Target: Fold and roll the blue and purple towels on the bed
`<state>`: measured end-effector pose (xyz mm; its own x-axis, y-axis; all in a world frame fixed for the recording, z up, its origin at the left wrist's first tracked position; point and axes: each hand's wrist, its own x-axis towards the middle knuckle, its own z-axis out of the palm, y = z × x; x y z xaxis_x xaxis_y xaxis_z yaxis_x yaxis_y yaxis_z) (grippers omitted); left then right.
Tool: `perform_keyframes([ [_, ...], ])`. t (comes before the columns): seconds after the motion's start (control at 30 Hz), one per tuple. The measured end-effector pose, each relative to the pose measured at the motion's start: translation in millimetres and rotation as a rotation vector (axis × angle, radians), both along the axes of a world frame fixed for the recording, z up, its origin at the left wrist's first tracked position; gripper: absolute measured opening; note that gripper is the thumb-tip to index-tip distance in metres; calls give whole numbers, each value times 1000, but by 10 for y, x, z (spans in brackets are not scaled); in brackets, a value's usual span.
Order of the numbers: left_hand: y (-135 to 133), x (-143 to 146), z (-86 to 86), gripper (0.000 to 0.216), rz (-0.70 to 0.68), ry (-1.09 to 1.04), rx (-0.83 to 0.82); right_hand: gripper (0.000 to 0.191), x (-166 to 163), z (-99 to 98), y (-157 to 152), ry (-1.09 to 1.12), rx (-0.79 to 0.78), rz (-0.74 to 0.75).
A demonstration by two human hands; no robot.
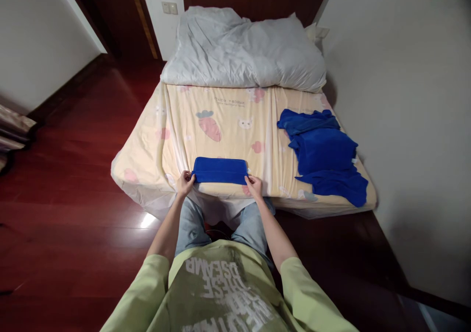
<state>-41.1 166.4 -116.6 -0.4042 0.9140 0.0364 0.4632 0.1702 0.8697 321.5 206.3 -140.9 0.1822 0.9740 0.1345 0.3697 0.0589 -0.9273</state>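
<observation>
A blue cloth (221,170), folded into a flat oblong, lies near the front edge of the bed. At its left front corner my left hand (185,182) pinches the fabric between thumb and fingers. My right hand (254,185) grips the opposite corner the same way. A crease runs across the cloth from side to side, close to the edge nearest me. Off to the right, more blue cloths (324,152) lie in a loose, crumpled heap on the bed.
The bed (228,125) has a pale yellow sheet with carrot and cat prints. A bunched white quilt (243,49) lies at its head. A white wall (405,101) runs along the right side, and glossy red-brown floor (73,199) spreads to the left.
</observation>
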Motion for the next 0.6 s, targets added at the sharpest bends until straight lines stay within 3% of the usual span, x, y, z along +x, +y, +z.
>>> perform_keyframes([
  [0.27,58,-50,-82,20,7,85,92,45,-63,-11,8,60,-6,-101],
  [0.4,74,-82,-99,15,-89,-9,148,38,-26,9,0,40,53,-65],
  [0.6,42,-30,-102,16,-67,-52,183,22,-82,29,6,-51,98,-34],
])
